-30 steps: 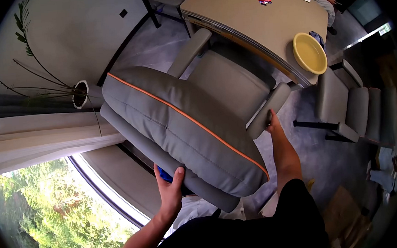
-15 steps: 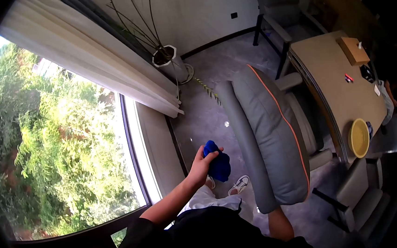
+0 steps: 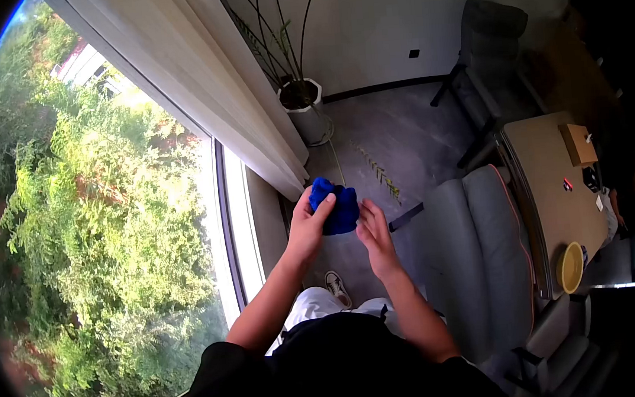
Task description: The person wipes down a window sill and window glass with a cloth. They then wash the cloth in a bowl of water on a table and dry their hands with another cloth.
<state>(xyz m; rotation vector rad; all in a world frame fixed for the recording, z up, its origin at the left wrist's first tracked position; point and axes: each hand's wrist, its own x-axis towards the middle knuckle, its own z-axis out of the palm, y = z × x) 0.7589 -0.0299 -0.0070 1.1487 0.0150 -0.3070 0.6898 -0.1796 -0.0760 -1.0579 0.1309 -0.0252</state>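
A bunched blue cloth (image 3: 339, 210) is held in front of my body, with my left hand (image 3: 310, 223) closed on its left side, thumb on top. My right hand (image 3: 374, 237) is at the cloth's right edge, fingers extended and apart; whether they touch the cloth is hard to tell. To the right of my right arm stands the grey chair with orange piping (image 3: 496, 237), its back towards me.
At the left is a large window (image 3: 125, 214) beside a pale curtain (image 3: 211, 80). A potted plant (image 3: 312, 117) stands ahead. On the right, a table (image 3: 545, 158) bears a yellow basin (image 3: 570, 268) and a box (image 3: 578, 144). Another chair (image 3: 497, 65) stands behind; a person is partly visible far right.
The view has turned left towards the window. My right hand has let go of the chair and come beside the blue cloth, which my left hand has raised in front of me.
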